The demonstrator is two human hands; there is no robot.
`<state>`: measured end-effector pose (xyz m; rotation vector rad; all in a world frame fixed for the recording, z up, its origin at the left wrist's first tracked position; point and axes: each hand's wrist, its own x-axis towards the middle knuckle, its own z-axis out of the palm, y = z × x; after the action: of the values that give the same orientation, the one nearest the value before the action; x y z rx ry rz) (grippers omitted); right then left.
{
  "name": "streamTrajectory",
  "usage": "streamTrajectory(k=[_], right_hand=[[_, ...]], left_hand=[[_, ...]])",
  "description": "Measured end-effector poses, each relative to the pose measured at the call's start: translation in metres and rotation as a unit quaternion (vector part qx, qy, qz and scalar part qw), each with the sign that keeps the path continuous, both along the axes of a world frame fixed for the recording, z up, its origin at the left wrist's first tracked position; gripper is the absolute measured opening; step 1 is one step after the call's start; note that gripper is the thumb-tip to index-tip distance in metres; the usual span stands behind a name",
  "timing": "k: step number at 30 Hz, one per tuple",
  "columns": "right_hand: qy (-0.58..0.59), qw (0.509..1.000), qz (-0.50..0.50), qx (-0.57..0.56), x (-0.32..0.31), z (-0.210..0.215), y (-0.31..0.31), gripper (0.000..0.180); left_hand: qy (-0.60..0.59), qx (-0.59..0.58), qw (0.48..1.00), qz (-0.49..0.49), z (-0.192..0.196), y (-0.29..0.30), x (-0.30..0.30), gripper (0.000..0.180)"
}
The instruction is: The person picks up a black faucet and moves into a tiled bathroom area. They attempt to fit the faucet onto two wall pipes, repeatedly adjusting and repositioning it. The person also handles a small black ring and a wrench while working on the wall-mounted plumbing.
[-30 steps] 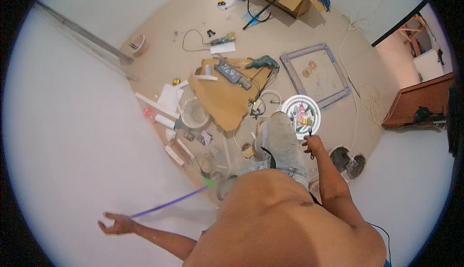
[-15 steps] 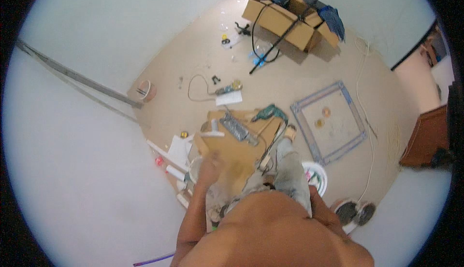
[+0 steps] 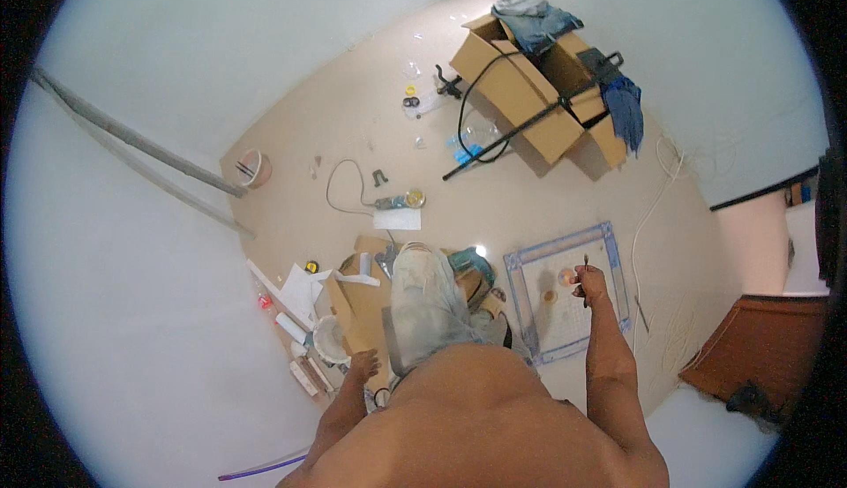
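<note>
My right hand is closed around a small thin tool with a dark tip, whose exact kind I cannot make out. It is held above a square frame covered in blue-and-grey material, which lies on the floor. Two small round tape-like rolls are inside that frame, partly beside my hand. My left hand hangs low with its fingers apart and nothing in them, near a white bucket and a cardboard sheet. A green power drill lies beyond my knee, partly hidden by my leg.
An angle grinder with a cord lies farther off. A cardboard box draped with clothes and a black pole stands at the back. A tape measure, white strips and a pink bucket are to the left. A white cable runs along the right.
My right hand has come up from beside my hip to above the frame, now holding the thin tool. My left hand has drawn back toward me. My leg now covers part of the cardboard.
</note>
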<state>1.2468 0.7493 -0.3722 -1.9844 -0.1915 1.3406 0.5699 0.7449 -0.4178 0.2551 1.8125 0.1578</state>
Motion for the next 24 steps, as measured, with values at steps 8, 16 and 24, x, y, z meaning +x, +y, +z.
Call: streamTrajectory(k=[8,16,24], right_hand=[[-0.088,0.979,0.183,0.003,0.022,-0.060,0.064,0.030],[-0.132,0.887,0.390,-0.211,0.015,-0.088,0.000,0.028],[-0.350,0.644,0.667,-0.135,0.048,-0.033,0.235,0.024]], left_hand=[[-0.100,0.213,0.921,-0.311,-0.032,0.150,0.144,0.028],[0.044,0.296,0.697,-0.652,-0.141,0.331,0.161,0.030],[-0.143,0.262,0.955,-0.007,0.021,0.545,0.191,0.036]])
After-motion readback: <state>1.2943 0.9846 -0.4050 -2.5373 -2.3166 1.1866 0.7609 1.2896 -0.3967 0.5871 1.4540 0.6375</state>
